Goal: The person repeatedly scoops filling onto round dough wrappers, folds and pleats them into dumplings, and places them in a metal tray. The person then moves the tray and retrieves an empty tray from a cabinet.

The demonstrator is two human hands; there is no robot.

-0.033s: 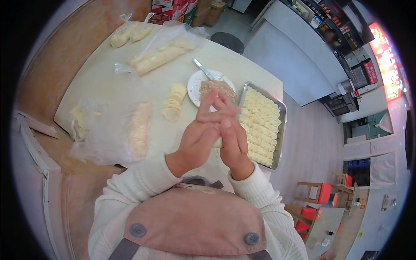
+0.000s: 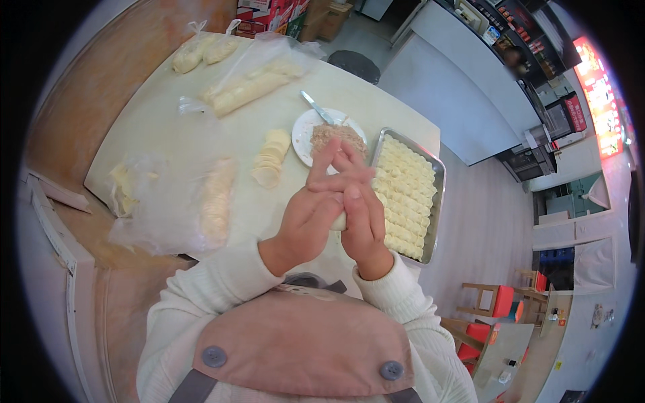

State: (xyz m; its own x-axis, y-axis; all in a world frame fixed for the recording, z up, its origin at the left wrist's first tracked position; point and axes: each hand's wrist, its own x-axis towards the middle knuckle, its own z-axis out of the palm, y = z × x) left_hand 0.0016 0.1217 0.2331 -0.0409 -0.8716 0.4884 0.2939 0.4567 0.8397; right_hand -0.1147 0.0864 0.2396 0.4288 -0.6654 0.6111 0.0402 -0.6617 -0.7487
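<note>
My left hand (image 2: 304,218) and my right hand (image 2: 363,228) are pressed together over the table, fingers crossing and thumbs side by side. Between them is a dumpling (image 2: 338,222); only a pale bit of its dough shows under the thumbs, and the fingers hide the rest. Just beyond my fingertips, a white plate (image 2: 304,125) carries minced filling (image 2: 322,136) and a spreader with a light-blue handle (image 2: 314,104). Left of the plate lies an overlapping row of round wrappers (image 2: 271,156). At my right, a metal tray (image 2: 440,176) holds rows of finished dumplings (image 2: 403,195).
Plastic bags with stacked wrappers (image 2: 216,201) lie on the table's left side. Farther back are a long bagged roll of wrappers (image 2: 248,91) and small tied bags of dough (image 2: 188,58). A black round stool (image 2: 354,65) stands past the far edge; red chairs (image 2: 502,299) are at right.
</note>
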